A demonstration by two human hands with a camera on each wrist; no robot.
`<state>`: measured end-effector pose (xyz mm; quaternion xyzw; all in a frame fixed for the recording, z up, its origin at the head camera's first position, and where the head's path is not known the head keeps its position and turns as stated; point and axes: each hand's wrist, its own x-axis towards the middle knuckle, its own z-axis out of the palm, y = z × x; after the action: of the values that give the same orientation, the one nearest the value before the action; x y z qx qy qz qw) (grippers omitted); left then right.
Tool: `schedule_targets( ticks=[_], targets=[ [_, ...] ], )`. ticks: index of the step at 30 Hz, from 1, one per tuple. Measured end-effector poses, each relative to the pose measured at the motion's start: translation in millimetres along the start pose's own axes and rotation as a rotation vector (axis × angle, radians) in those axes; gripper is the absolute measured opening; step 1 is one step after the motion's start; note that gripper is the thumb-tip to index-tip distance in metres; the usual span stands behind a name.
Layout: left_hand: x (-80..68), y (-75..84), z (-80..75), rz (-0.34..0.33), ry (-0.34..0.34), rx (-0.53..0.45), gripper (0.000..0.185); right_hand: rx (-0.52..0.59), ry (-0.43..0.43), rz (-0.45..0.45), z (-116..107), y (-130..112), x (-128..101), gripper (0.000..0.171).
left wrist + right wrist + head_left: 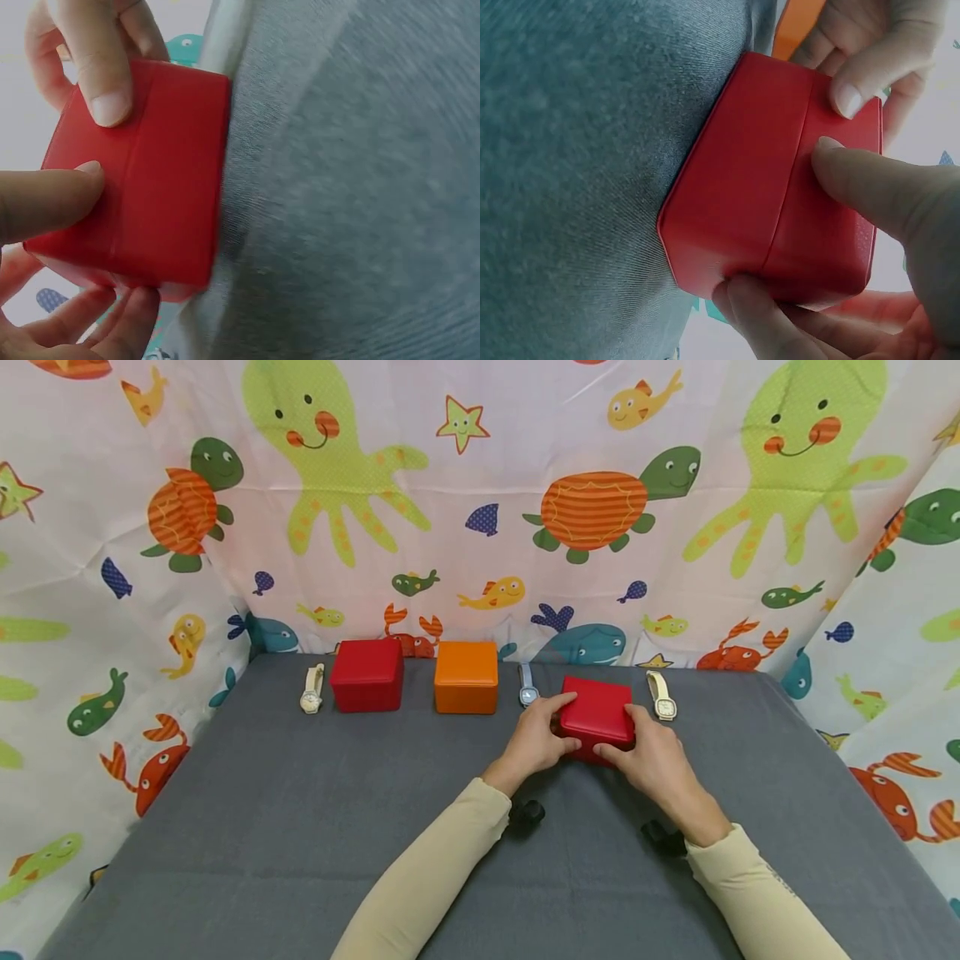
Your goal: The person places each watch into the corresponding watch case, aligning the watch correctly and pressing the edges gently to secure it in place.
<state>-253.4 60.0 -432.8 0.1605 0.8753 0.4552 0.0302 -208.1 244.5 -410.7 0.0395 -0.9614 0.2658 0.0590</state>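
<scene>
Both hands grip a red box (597, 706) with a lid seam, on the right half of the table. My left hand (534, 739) holds its left side, thumb on the front face and fingers along the side. From the right, my right hand (657, 756) holds it the same way, its thumb on the front near the left one. In the right wrist view the lid of the red box (742, 165) sits flush along the seam. A blue-strapped watch (528, 692) lies just left of the box, and a cream-strapped watch (662, 697) lies to its right.
Farther left along the back stand an orange box (466, 681) and another red box (367, 677), with a light-strapped watch (312, 691) beside it. A grey cloth covers the table (300, 835). Behind hangs a curtain (480, 468) printed with sea animals.
</scene>
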Motion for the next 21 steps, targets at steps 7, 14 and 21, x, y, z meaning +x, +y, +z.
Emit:
schedule_targets(
  ticks=[7, 14, 21],
  targets=[
    [-0.1, -0.9, -2.2, -0.066, 0.007, -0.1, 0.079, 0.041, -0.052, 0.026, -3, 5, 4, 0.09],
    [-2.2, -5.5, -1.8, -0.096, -0.004, -0.093, 0.066, 0.092, -0.098, 0.07, -2, 10, 7, 0.095],
    [-1.4, -8.9, -0.8, -0.112, -0.007, -0.129, 0.059, 0.124, -0.073, 0.033, 0, 11, 8, 0.096]
  ],
)
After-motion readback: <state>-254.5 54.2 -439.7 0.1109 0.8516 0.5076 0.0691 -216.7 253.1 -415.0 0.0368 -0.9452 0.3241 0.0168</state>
